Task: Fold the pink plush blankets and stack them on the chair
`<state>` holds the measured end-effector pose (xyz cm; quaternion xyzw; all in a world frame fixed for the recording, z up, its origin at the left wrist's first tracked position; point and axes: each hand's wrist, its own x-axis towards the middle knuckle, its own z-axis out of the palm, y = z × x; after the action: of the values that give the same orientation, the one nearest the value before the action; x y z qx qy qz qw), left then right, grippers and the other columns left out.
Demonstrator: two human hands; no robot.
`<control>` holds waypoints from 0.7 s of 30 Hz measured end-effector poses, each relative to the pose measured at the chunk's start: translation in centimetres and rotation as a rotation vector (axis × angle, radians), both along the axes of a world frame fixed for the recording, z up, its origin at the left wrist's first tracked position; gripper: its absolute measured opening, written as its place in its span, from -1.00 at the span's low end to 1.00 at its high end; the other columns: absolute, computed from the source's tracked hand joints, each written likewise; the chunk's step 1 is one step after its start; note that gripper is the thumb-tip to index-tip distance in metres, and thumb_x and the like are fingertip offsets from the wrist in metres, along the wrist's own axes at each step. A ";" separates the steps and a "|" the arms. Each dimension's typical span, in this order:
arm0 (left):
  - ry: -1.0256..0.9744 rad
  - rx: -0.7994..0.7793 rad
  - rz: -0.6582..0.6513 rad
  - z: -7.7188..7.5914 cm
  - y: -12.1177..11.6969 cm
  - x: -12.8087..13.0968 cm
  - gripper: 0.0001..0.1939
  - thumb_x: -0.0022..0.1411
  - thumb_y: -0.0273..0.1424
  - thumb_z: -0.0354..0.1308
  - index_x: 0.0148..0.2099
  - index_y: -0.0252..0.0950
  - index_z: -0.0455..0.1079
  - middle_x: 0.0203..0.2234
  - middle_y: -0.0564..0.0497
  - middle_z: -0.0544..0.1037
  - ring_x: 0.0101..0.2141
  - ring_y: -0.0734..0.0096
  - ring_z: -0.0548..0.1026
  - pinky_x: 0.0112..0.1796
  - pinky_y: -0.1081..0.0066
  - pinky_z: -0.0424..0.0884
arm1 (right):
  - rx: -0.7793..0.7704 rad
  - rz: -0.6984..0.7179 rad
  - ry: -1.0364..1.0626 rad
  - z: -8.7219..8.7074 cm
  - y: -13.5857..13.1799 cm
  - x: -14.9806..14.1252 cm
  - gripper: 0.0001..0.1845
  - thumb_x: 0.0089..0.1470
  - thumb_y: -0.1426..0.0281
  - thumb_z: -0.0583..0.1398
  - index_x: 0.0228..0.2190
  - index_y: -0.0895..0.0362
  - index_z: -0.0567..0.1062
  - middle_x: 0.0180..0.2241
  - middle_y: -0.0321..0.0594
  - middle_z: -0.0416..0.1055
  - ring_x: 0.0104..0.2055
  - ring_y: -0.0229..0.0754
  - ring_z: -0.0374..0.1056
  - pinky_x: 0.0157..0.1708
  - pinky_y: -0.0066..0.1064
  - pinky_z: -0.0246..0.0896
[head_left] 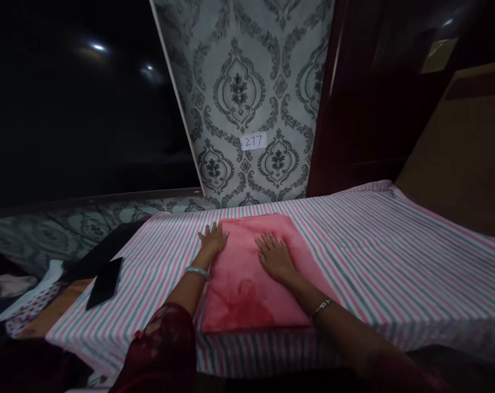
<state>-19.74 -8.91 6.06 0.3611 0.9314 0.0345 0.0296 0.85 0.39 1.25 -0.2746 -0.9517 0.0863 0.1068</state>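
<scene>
A folded pink cloth [239, 273] with a darker red patch near its front edge lies flat on a striped tablecloth [353, 245]. My left hand [213, 240] rests at the cloth's far left edge, fingers spread, palm down. On the right half of the cloth my right hand [275, 256] lies flat, its fingers stretched out and slightly apart. Neither hand grips anything. A bracelet circles each wrist.
To the left, a dark phone [105, 283] lies on the striped cloth. Further left are a spotted cloth [34, 311] and other fabric. Behind stand a large screen [87, 109], patterned wallpaper with a "277" label [253, 141], and a cardboard box [464, 153] at right.
</scene>
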 end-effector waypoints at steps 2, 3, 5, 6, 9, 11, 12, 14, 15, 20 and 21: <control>0.047 0.050 -0.086 0.6 1.0 1.1 -0.34 0.43 -0.17 -0.21 0.47 -0.28 -0.05 0.44 -0.16 -0.07 0.41 -0.02 -0.13 0.31 -0.20 -0.15 | -0.022 0.002 0.001 1.4 0.7 -0.6 -0.42 0.31 0.37 -0.01 0.32 0.07 0.22 0.39 -0.09 0.02 0.41 0.07 -0.06 0.31 0.05 -0.13; 0.062 0.074 -0.162 0.7 1.7 1.9 -0.35 0.43 -0.18 -0.22 0.47 -0.29 -0.04 0.44 -0.16 -0.05 0.41 0.03 -0.12 0.32 -0.15 -0.16 | -0.023 -0.001 0.014 2.2 1.3 -1.0 -0.42 0.30 0.38 -0.01 0.31 0.09 0.24 0.37 -0.06 0.07 0.39 0.05 -0.01 0.29 0.01 -0.08; 0.054 0.092 -0.333 0.4 3.2 3.3 -0.38 0.44 -0.21 -0.24 0.46 -0.30 -0.01 0.43 -0.15 -0.01 0.41 0.11 -0.08 0.33 -0.07 -0.14 | 0.007 -0.010 0.055 3.6 2.5 -2.1 -0.44 0.32 0.38 -0.04 0.31 0.11 0.25 0.35 -0.03 0.11 0.37 0.03 0.03 0.28 -0.03 -0.04; 0.043 0.086 -0.400 -0.1 4.0 3.9 -0.39 0.45 -0.22 -0.25 0.46 -0.29 -0.01 0.43 -0.15 0.01 0.41 0.14 -0.06 0.33 -0.06 -0.12 | 0.028 -0.019 0.064 3.9 3.2 -2.7 -0.44 0.33 0.38 -0.06 0.31 0.11 0.24 0.35 -0.03 0.10 0.39 0.03 0.00 0.29 0.00 -0.06; 0.044 0.060 -0.472 -1.8 5.9 4.7 -0.39 0.45 -0.22 -0.25 0.46 -0.25 0.00 0.42 -0.13 0.02 0.40 0.15 -0.04 0.32 -0.10 -0.13 | 0.062 -0.049 0.036 3.2 5.1 -4.2 -0.45 0.36 0.35 -0.08 0.31 0.04 0.24 0.38 -0.12 0.03 0.43 0.08 -0.13 0.30 0.18 -0.18; 0.077 0.062 -0.468 -2.8 6.6 4.2 -0.39 0.44 -0.19 -0.25 0.46 -0.24 0.01 0.43 -0.12 0.02 0.40 0.15 -0.03 0.33 -0.11 -0.15 | 0.058 -0.064 0.020 1.7 6.0 -4.8 -0.47 0.37 0.31 -0.07 0.31 0.00 0.24 0.40 -0.18 -0.01 0.43 0.10 -0.16 0.30 0.25 -0.24; 0.091 0.065 -0.465 -3.1 6.8 3.7 -0.39 0.44 -0.18 -0.25 0.45 -0.23 0.02 0.43 -0.11 0.02 0.40 0.15 -0.03 0.33 -0.11 -0.16 | 0.056 -0.069 0.024 1.0 6.3 -5.0 -0.47 0.37 0.28 -0.07 0.31 -0.01 0.24 0.40 -0.20 -0.03 0.43 0.10 -0.17 0.30 0.26 -0.26; 0.100 0.056 -0.436 -3.4 6.8 2.2 -0.38 0.44 -0.17 -0.24 0.45 -0.22 0.03 0.42 -0.10 0.05 0.40 0.14 -0.03 0.34 -0.10 -0.17 | 0.054 -0.074 0.040 -0.3 6.8 -5.1 -0.46 0.38 0.24 -0.07 0.32 -0.02 0.22 0.40 -0.22 -0.03 0.43 0.10 -0.17 0.31 0.26 -0.26; 0.096 0.046 -0.403 -3.4 6.7 1.3 -0.38 0.44 -0.17 -0.25 0.45 -0.22 0.04 0.42 -0.09 0.06 0.40 0.12 -0.04 0.33 -0.11 -0.18 | 0.056 -0.072 0.047 -0.6 6.9 -5.0 -0.46 0.38 0.23 -0.08 0.32 -0.03 0.22 0.40 -0.22 -0.03 0.43 0.10 -0.17 0.31 0.26 -0.26; -0.023 0.027 -0.154 -3.2 4.8 -3.6 -0.37 0.45 -0.15 -0.33 0.47 -0.19 -0.03 0.43 -0.04 0.00 0.41 0.15 -0.08 0.32 -0.14 -0.12 | 0.055 -0.063 0.048 -0.7 7.2 -5.1 -0.46 0.39 0.22 -0.11 0.33 -0.03 0.21 0.40 -0.21 -0.02 0.43 0.11 -0.17 0.31 0.28 -0.29; -0.041 0.021 -0.116 -3.1 4.2 -4.4 -0.37 0.45 -0.14 -0.35 0.47 -0.20 -0.04 0.43 -0.05 0.01 0.41 0.13 -0.05 0.31 -0.15 -0.08 | 0.054 -0.063 0.048 -0.7 7.2 -5.1 -0.46 0.39 0.22 -0.11 0.33 -0.03 0.21 0.40 -0.22 -0.02 0.43 0.10 -0.17 0.31 0.28 -0.29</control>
<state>-24.12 -4.70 2.92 0.4139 0.9077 0.0501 0.0470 -4.21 7.62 0.53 -0.2994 -0.9417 0.0639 0.1394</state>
